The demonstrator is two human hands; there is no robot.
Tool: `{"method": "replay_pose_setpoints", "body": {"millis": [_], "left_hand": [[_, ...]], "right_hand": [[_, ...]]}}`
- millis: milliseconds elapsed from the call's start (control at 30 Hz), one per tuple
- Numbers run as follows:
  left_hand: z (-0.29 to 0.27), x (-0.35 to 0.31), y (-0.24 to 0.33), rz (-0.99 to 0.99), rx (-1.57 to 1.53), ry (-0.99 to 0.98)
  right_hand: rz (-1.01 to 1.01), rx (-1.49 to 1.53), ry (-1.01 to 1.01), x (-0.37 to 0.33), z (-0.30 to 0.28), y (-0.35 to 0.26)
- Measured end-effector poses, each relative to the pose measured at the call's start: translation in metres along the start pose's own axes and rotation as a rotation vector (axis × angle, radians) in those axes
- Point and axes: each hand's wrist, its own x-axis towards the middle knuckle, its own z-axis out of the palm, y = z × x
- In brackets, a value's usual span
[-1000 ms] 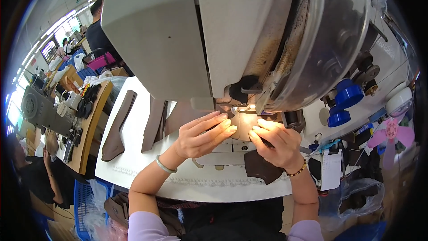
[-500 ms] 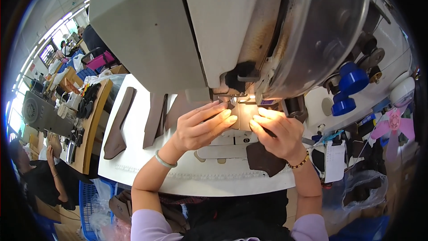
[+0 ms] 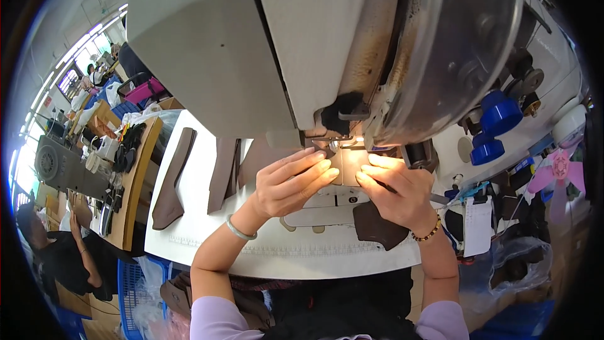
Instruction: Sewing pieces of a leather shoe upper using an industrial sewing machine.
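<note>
Under the head of a grey sewing machine [image 3: 321, 44], a flat brown piece that looks like leather [image 3: 350, 167] lies at the needle area in bright lamplight. A seam or edge line runs down its middle. My left hand [image 3: 294, 184], fingers bent and held together, presses on its left side. On the right side, my right hand [image 3: 402, 190] has its thumb and fingers closed on the piece's edge. The needle point is too small to make out. Just below my right hand, a darker brown cut piece [image 3: 379, 225] lies on the white table [image 3: 302, 264].
Long brown cut pieces [image 3: 173, 182] lie left on the table, with more [image 3: 223, 173] beside them. Blue knobs [image 3: 500, 113] and a pink fan [image 3: 559, 173] are at right. A blue basket [image 3: 131, 296] stands lower left; a co-worker [image 3: 66, 252] sits beyond it.
The whole view has shifted slightly to the right. Both hands stay on the brown piece beneath the machine head, with little visible movement against it.
</note>
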Motion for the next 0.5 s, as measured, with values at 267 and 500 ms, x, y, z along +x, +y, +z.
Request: {"method": "replay_pose_setpoints", "body": {"millis": [267,500], "left_hand": [[-0.0001,0.0011,-0.0012,0.008,-0.005,0.014],[0.0018,-0.0052,-0.0067,-0.057,-0.05,0.012]], "right_hand": [[0.004,-0.023,-0.021,-0.0011,-0.0003,0.0004],[0.027,-0.043,-0.03,-0.0039,0.0041,0.0022]]}}
